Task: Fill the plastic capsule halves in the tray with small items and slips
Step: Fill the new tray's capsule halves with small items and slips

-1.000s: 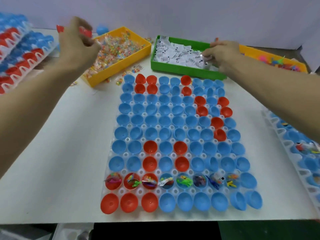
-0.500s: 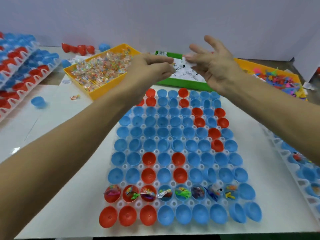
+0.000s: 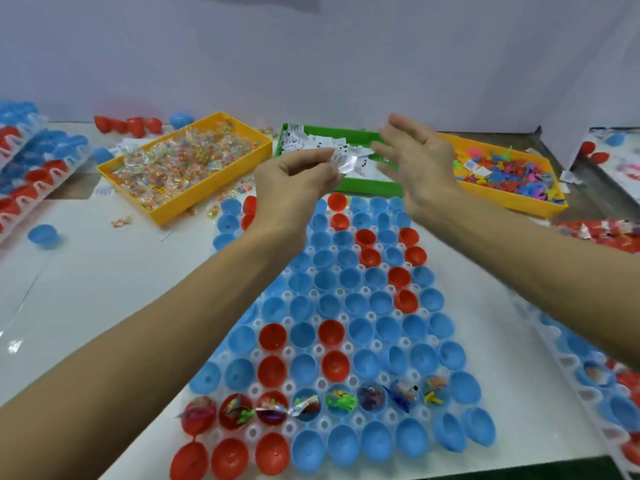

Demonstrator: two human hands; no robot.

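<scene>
Left hand point(image 3: 294, 181) pinches white slips point(image 3: 341, 157) above the tray's point(image 3: 360, 377) far end. Right hand point(image 3: 415, 164) beside it, fingers spread, blurred. One near row of capsule halves point(image 3: 377, 327) holds small items.

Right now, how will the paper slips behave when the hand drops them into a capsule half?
The paper slips in the left hand look thin and crumpled, so probably floppy and very light. They may flutter and miss the cup.

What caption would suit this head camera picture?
Left hand pinches paper slips, right hand open, above a tray of mostly empty capsule halves.
</scene>
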